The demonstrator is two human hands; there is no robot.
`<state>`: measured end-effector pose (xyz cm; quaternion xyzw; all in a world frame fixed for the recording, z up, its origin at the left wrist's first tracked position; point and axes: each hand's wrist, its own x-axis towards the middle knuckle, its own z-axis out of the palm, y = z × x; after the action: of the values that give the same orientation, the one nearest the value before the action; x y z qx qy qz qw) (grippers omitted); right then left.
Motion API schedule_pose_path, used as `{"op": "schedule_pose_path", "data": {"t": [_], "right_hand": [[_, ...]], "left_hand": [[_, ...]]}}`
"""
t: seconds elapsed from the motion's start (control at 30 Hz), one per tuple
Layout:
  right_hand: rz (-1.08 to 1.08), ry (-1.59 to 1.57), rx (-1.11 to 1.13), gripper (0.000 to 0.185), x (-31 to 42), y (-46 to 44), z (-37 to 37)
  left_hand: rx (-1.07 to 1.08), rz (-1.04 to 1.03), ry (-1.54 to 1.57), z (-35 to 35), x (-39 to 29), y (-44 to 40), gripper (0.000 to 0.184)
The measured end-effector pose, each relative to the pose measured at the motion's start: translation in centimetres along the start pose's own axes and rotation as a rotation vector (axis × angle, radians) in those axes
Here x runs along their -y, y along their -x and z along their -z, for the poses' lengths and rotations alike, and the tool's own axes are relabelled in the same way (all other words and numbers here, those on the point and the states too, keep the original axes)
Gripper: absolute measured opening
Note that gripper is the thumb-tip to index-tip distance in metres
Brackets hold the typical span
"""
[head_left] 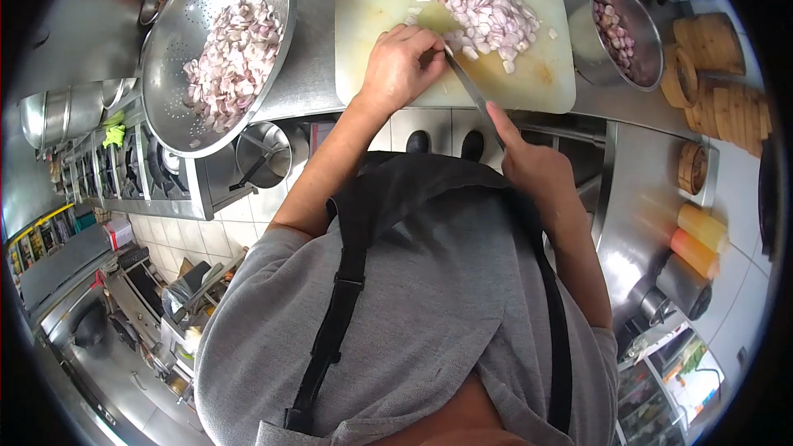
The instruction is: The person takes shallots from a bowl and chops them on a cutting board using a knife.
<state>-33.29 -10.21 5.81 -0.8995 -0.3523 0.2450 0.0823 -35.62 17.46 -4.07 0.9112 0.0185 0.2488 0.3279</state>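
On the pale cutting board (541, 87), my left hand (403, 64) is curled with its fingertips pressed together. A small pale bit of shallot (448, 50) shows at its fingers; most of it is hidden. My right hand (533, 161) grips a knife (469, 87), index finger stretched along the back of the blade. The blade's tip end lies close beside my left fingers. Just beyond the knife, sliced shallots (494, 18) form a heap on the board, with a few loose slices around it.
At the left, a large perforated metal colander (178, 29) holds many shallot slices. A metal bowl (652, 49) with whole peeled shallots stands right of the board. Bamboo steamers (709, 43) and squeeze bottles (698, 239) are farther right. A stove (140, 167) is at the left.
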Motion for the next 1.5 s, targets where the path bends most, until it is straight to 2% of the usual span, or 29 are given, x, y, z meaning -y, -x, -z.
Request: {"op": "schedule_pose_path", "data": {"t": [0.1, 0.2, 0.27, 0.3, 0.33, 0.4, 0.47, 0.5, 0.6, 0.63, 0.67, 0.73, 0.77, 0.8, 0.87, 0.93, 1.03, 1.07, 1.13, 1.2, 1.27, 1.3, 1.37, 1.4, 1.47, 1.5], "right_hand": [[-0.014, 0.028, 0.029, 0.077, 0.7, -0.9, 1.2], [-0.014, -0.083, -0.051, 0.075, 0.7, -0.5, 2.6], [-0.025, -0.144, -0.029, 0.074, 0.9, -0.4, 3.1], [-0.022, -0.140, -0.031, 0.074, 0.9, -0.7, 2.9], [0.002, -0.167, 0.016, 0.073, 0.8, -1.1, 2.5], [0.029, -0.188, 0.059, 0.071, 0.9, -2.1, 1.6], [0.126, -0.369, 0.083, 0.069, 1.0, -3.3, 0.9], [0.130, -0.364, 0.077, 0.069, 0.6, -3.9, 0.7], [0.089, -0.470, 0.057, 0.068, -0.6, -5.2, 1.5], [-0.086, -0.476, 0.075, 0.068, -0.6, -5.2, 2.9], [-0.260, -0.480, 0.090, 0.068, -0.6, -5.2, 4.2], [-0.267, -0.450, 0.056, 0.068, -1.2, -4.4, 5.7], [-0.266, -0.443, 0.019, 0.069, -1.4, -3.8, 6.3], [-0.267, -0.437, -0.019, 0.069, -1.7, -3.2, 6.6], [-0.263, -0.452, -0.081, 0.068, -2.5, -2.3, 6.4], [-0.220, -0.320, -0.182, 0.069, -3.7, -1.8, 5.7], [-0.162, -0.138, -0.237, 0.072, -2.6, -0.2, 5.9], [-0.162, -0.134, -0.247, 0.072, -2.9, 0.1, 5.5], [0.005, 0.023, -0.490, 0.073, -3.7, 0.3, 3.7], [-0.004, 0.019, -0.525, 0.071, -3.9, 0.5, 2.6], [-0.010, 0.111, -0.565, 0.069, -4.3, 0.6, 1.9], [-0.016, 0.111, -0.568, 0.069, -4.3, 0.6, 1.7], [-0.057, 0.145, -0.554, 0.068, -3.8, 0.6, 1.4], [-0.063, 0.144, -0.556, 0.068, -3.5, 0.7, 1.4], [-0.084, 0.124, -0.544, 0.067, -3.0, 0.9, 1.5], [-0.093, 0.122, -0.546, 0.067, -3.1, 1.1, 1.4]], "left_hand": [[-0.018, -0.021, -0.006, -0.1, 0.3, -0.1, 0.015], [-0.077, -0.039, 0.021, -0.1, 0.4, 0.0, 0.013], [-0.205, 0.282, 0.250, -0.3, 0.4, 0.3, 0.008], [-0.244, 0.335, 0.331, -0.7, 1.2, 0.5, 0.007], [-0.250, 0.334, 0.331, -0.6, 1.4, 0.4, 0.007], [-0.399, 0.449, 0.474, -0.5, 1.6, 0.2, 0.009], [-0.414, 0.444, 0.495, -0.4, 1.8, 0.1, 0.011], [-0.417, 0.430, 0.528, -0.5, 1.8, 0.1, 0.011], [-0.394, 0.436, 0.545, -0.2, 1.5, 0.1, 0.012], [-0.360, 0.460, 0.526, -0.1, 1.4, 0.2, 0.014], [-0.369, 0.456, 0.527, 0.1, 1.2, 0.3, 0.014], [-0.159, 0.329, 0.274, 0.5, 1.2, 0.6, 0.027], [0.003, 0.046, 0.052, 1.4, 1.5, 0.7, 0.040], [-0.006, 0.042, 0.052, 1.4, 0.9, 1.0, 0.040], [0.167, -0.121, -0.116, 1.8, -1.2, 1.5, 0.048], [0.143, -0.090, -0.156, 1.2, -0.4, 0.9, 0.045], [-0.082, -0.015, -0.315, 0.1, 1.6, -2.4, 0.033], [-0.089, -0.022, -0.314, 0.0, 1.5, -3.1, 0.033], [-0.151, 0.082, -0.197, -0.1, 0.8, -4.8, 0.032], [-0.195, 0.053, -0.131, -0.4, -0.7, -5.8, 0.034], [-0.279, -0.049, -0.048, -1.2, -2.3, -6.7, 0.051], [-0.277, -0.053, -0.045, -1.6, -3.2, -7.1, 0.051], [-0.200, -0.091, -0.073, -2.3, -4.6, -7.5, 0.074], [-0.197, -0.095, -0.070, -2.7, -4.9, -7.7, 0.074], [-0.122, -0.096, -0.110, -3.6, -5.1, -8.1, 0.090], [-0.116, -0.103, -0.105, -3.9, -5.0, -8.3, 0.090]]}}
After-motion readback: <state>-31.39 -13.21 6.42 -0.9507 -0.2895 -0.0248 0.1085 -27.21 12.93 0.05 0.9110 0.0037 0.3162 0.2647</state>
